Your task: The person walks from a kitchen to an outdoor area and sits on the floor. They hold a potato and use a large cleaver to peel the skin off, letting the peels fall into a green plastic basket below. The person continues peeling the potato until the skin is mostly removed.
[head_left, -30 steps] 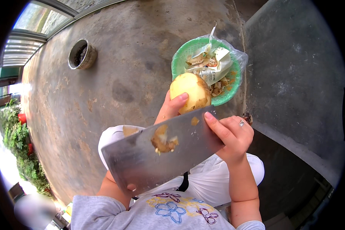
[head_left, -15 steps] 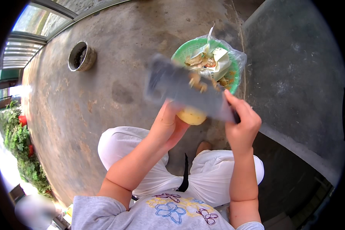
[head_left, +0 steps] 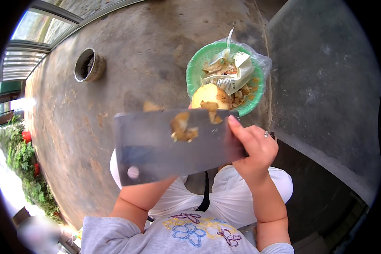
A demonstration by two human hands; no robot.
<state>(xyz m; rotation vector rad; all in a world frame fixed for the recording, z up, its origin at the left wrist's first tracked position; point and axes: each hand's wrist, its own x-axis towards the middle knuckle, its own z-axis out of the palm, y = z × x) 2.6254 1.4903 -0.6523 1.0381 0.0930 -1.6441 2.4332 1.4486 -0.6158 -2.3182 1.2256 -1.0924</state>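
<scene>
My right hand (head_left: 254, 146) grips a wide, dark-bladed cleaver (head_left: 169, 152) at its right end. The blade lies broad and flat across the view, with brown peel scraps (head_left: 180, 126) stuck to it. Just past its far edge shows a partly peeled, yellow potato (head_left: 205, 95) with brown skin left on its right side. My left hand (head_left: 190, 106) holds the potato; nearly all of that hand is hidden behind the blade, only a sliver of it showing. Beyond the potato stands a green basket (head_left: 194, 67) lined with clear plastic, holding peelings and a crumpled white wrapper (head_left: 243, 70).
A round pot (head_left: 98, 67) with dark contents stands on the concrete floor (head_left: 148, 51) at the far left. A dark grey wall (head_left: 321, 63) rises on the right. Green plants (head_left: 19, 148) line the left side, by a window frame.
The cleaver has swung nearer to me and to the left, its blade now covering my left hand. The potato has moved away from me, up against the basket's near side.
</scene>
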